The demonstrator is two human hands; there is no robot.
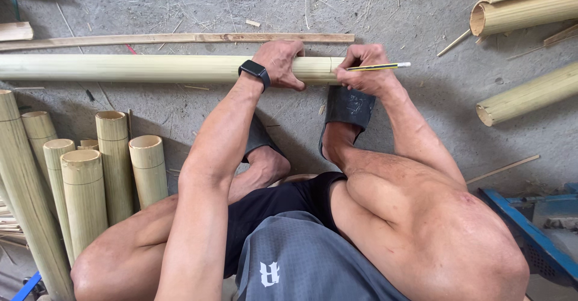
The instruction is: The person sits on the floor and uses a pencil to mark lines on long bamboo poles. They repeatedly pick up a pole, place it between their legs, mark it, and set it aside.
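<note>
A long pale green bamboo pole [132, 68] lies across the concrete floor in front of me. My left hand [280, 63], with a black watch on the wrist, grips the pole near its right end. My right hand [364, 69] rests at the pole's cut end and holds a yellow and black pencil [380, 67], which points to the right. Both my feet, in dark slippers [349, 107], sit just below the pole.
A thin wooden slat [180, 39] lies behind the pole. Several cut bamboo tubes [90, 180] stand or lean at the left. More bamboo pieces [527, 9] lie at the upper right. A blue frame [524, 222] is at the lower right.
</note>
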